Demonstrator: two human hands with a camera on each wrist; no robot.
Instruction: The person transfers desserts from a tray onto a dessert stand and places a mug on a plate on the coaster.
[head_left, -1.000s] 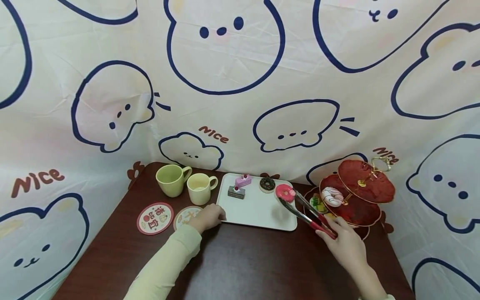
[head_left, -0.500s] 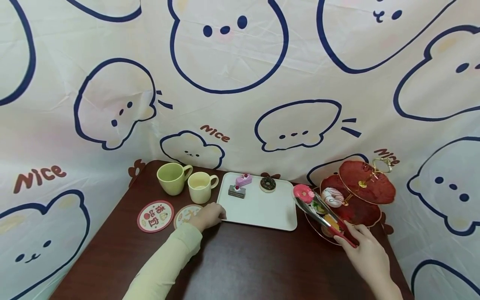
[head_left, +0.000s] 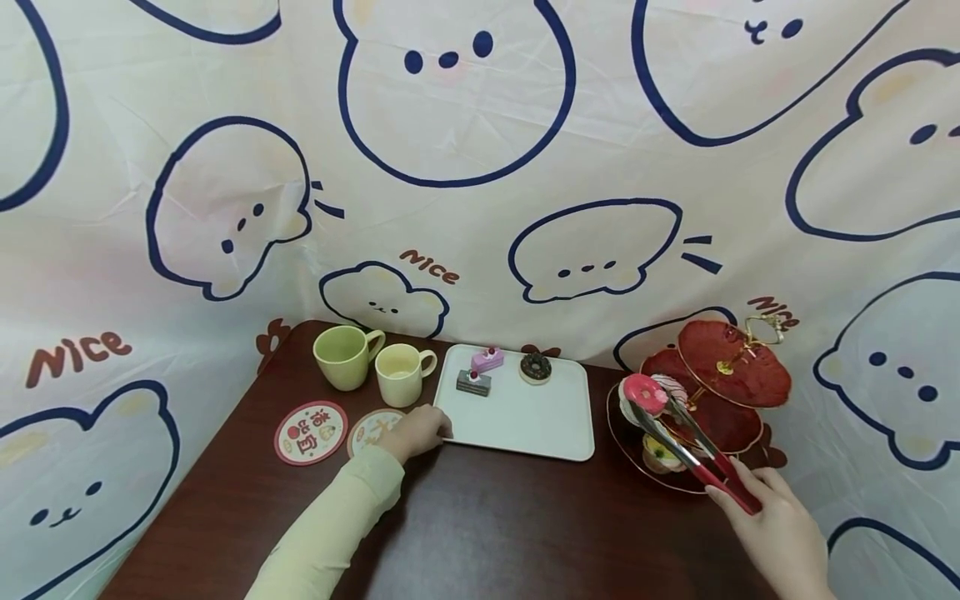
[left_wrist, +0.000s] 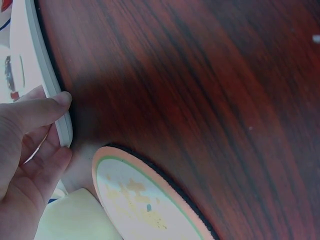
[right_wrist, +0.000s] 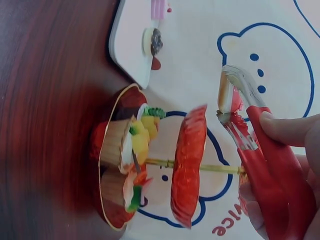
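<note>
In the head view my left hand (head_left: pixel 416 432) is at the near left corner of a white tray (head_left: pixel 517 421). The left wrist view shows thumb and fingers pinching the tray's rim (left_wrist: pixel 64 131). My right hand (head_left: pixel 783 529) grips red-handled metal tongs (head_left: pixel 701 468). Between their tips the tongs hold a pink-iced doughnut (head_left: pixel 643 392), raised beside a tiered red cake stand (head_left: pixel 731 367). A white striped doughnut (head_left: pixel 672 386) on the stand is partly hidden behind the pink one. Cupcakes (right_wrist: pixel 117 145) with fruit toppings sit on the lowest tier.
On the tray are a chocolate doughnut (head_left: pixel 536 367), a pink cake slice (head_left: pixel 487 359) and a dark cake slice (head_left: pixel 473 382). Left of it stand a green mug (head_left: pixel 343 358), a cream mug (head_left: pixel 400 375) and two round coasters, one red-rimmed (head_left: pixel 311 433). A patterned cloth hangs behind.
The right hand and tongs have carried the pink doughnut rightward from above the tray's right edge to the cake stand. The left hand has stayed at the tray corner.
</note>
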